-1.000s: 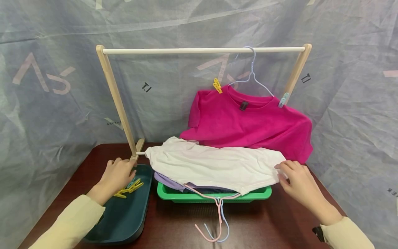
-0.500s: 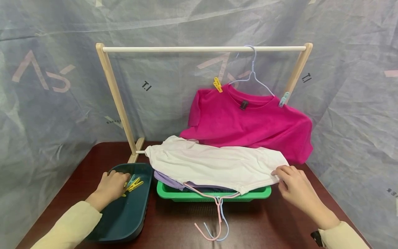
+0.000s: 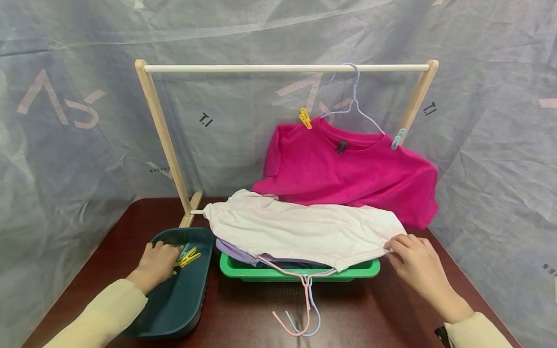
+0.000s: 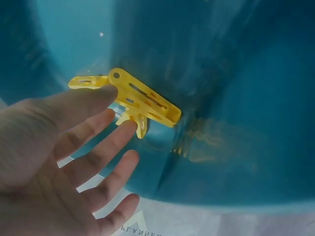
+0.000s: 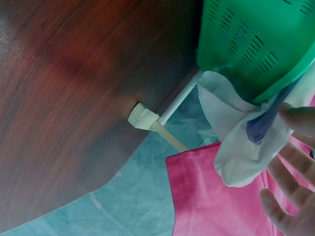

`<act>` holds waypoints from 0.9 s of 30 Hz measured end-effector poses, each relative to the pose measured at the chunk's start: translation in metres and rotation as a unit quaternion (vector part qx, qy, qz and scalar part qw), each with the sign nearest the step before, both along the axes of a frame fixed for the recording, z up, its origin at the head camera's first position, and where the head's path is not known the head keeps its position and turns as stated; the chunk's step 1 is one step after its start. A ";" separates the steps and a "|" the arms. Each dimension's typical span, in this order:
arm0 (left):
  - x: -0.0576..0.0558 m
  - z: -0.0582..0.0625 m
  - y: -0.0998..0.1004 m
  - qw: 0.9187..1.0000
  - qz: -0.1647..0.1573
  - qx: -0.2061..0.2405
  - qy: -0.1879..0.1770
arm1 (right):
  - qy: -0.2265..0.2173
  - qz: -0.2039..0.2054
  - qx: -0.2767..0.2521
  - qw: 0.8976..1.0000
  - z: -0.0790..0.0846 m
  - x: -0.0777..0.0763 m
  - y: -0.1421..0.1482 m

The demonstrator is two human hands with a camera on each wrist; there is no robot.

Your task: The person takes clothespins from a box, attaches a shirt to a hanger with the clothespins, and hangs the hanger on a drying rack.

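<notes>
Lower left: left hand (image 3: 155, 263) at a yellow clothespin (image 4: 139, 100), finger grip not discernible; lower right: right hand (image 3: 416, 262) pinching a white shirt (image 3: 300, 229).

The upper shirt (image 3: 348, 169) is coloured magenta, the lower shirt (image 3: 300, 229) white, the basket (image 3: 243, 274) green, one clip (image 4: 147, 103) yellow; the grey backdrop (image 3: 243, 29) is printed with pink and black lettering (image 3: 53, 98)

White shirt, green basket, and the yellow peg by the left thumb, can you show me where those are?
White shirt (image 3: 296, 229), head view, on the middle of its cloth.
Green basket (image 3: 348, 274), head view, on its front rim.
Yellow peg (image 4: 146, 101), left wrist view, on its long side.
</notes>
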State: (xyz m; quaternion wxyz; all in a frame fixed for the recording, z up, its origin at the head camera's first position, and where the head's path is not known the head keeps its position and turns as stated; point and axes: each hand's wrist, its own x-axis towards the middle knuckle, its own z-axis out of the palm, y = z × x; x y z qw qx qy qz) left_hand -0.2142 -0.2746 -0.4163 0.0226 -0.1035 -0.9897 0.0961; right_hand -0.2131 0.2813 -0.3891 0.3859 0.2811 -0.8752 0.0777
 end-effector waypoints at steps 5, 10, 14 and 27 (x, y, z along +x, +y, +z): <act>-0.001 -0.001 0.000 1.000 0.002 -0.013 -0.012 | 0.014 0.003 -0.013 1.000 -0.001 0.000 0.002; -0.003 -0.001 0.001 1.000 0.003 -0.018 -0.020 | 0.027 0.005 -0.030 0.999 -0.001 -0.001 0.003; -0.004 -0.001 0.002 0.999 0.005 -0.011 -0.031 | 0.031 0.003 -0.035 0.999 0.000 -0.001 0.003; -0.004 -0.005 0.004 0.997 0.013 -0.018 -0.075 | 0.034 -0.005 -0.058 0.998 0.004 -0.002 0.002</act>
